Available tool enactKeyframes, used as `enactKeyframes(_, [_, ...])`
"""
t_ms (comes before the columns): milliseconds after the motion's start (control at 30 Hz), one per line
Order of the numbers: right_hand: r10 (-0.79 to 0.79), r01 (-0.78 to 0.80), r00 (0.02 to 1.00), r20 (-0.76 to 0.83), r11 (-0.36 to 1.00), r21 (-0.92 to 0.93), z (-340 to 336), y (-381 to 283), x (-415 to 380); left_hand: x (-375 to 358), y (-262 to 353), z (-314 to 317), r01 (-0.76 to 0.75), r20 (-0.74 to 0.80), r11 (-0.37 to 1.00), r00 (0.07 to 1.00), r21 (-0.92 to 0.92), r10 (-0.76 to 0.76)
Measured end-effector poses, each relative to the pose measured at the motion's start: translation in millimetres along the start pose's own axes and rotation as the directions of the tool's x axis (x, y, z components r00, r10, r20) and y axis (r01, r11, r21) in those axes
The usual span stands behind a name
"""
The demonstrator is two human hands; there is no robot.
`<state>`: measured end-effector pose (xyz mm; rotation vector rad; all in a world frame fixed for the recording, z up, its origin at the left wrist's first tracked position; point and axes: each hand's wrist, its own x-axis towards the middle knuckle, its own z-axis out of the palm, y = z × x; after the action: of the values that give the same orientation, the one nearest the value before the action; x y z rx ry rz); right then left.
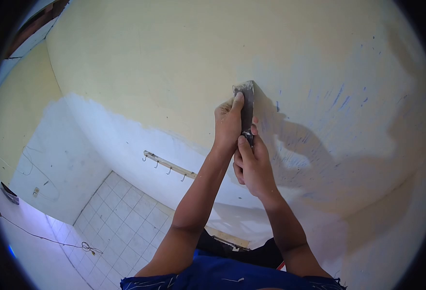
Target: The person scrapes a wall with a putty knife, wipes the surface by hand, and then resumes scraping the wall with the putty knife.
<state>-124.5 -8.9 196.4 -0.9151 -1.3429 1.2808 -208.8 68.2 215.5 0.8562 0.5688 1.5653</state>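
Nearest is the blue cloth garment [251, 271] at the bottom, with both bare forearms reaching up from it. The right hand [257, 169] is the nearer of the two, its fingers curled around the dark handle of a flat, narrow grey metal scraper [247, 110]. Just beyond it, the left hand [228, 121] pinches the scraper's blade, thumb laid along the face, the other fingers partly hidden behind.

The scraper lies within both hands, and its long axis points away from the body, handle toward the person, pale-crusted broad end toward the wall's top edge. That line of blade to wall is the relation that counts; whether the broad end touches the surface, I cannot tell.

Behind it spreads the cream-and-white painted wall [174, 63]. Slanting blue marks [338, 95] lie to the blade's right, toward the wall's right-hand edge. Down and left, nearer the wall's bottom edge, is a pale rail with metal hooks [170, 166]; farther off are white floor tiles [121, 217].
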Motion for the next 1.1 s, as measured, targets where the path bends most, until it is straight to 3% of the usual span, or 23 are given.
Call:
enactKeyframes(133, [0.012, -0.013, 0.999, 0.053, 1.0, 0.005, 5.7, -36.7, 17.8, 19.2, 28.8, 11.0, -0.086, -0.016, 0.996, 0.996, 0.012, 0.086])
enactKeyframes(267, [0.007, -0.008, 0.999, 0.042, 1.0, 0.026, 12.2, -28.0, 19.3, 19.6, 30.3, 7.0, -0.078, -0.034, 0.997, 0.996, -0.029, 0.077])
enactKeyframes(333, [-0.05, 0.052, 0.998, -0.023, 0.996, 0.066, 10.6, -9.5, 7.2, 10.8, 14.6, -0.5, -0.017, -0.048, 0.998, 0.999, 0.057, 0.02])
enactKeyframes(400, [-0.01, 0.011, 1.0, -0.016, 0.998, 0.067, 4.9, 1.8, 0.3, -0.8, 2.4, -1.2, -0.02, -0.038, 0.998, 0.999, 0.055, 0.022])
enactKeyframes(567, [0.003, -0.004, 1.0, 0.007, 0.994, 0.109, 6.8, -25.6, 9.8, 11.5, 18.0, 7.6, -0.011, -0.107, 0.999, 0.994, 0.051, 0.017])
enactKeyframes(700, [0.026, -0.027, 0.999, 0.045, 0.999, 0.039, 13.2, -28.8, 17.1, 16.9, 30.3, 4.3, -0.05, -0.047, 0.997, 0.998, -0.057, 0.048])
enactKeyframes(767, [-0.007, 0.006, 1.0, 0.008, 0.997, 0.083, 11.9, -15.6, 10.1, 12.2, 14.7, -3.4, -0.078, -0.036, 0.997, 0.996, -0.021, 0.078])
enactKeyframes(833, [0.002, -0.001, 1.0, -0.011, 0.997, 0.075, 5.7, 6.3, 1.1, -1.6, 0.9, -5.3, -0.007, -0.053, 0.997, 0.999, 0.078, 0.011])
enactKeyframes(867, [0.016, -0.013, 0.999, -0.038, 0.997, 0.07, 1.9, 13.1, -0.3, -1.8, -8.5, -6.7, -0.016, -0.028, 1.0, 0.999, 0.01, 0.016])
enactKeyframes(1000, [0.044, -0.043, 0.999, -0.021, 0.999, 0.032, 4.0, -17.5, 7.4, 6.5, 11.6, 6.0, -0.01, -0.118, 0.997, 0.993, 0.072, 0.018])
enactKeyframes(1100, [0.054, -0.056, 0.998, 0.034, 0.997, 0.052, 14.5, -29.8, 19.9, 18.6, 33.0, 5.1, -0.031, -0.085, 0.996, 0.996, -0.082, 0.024])
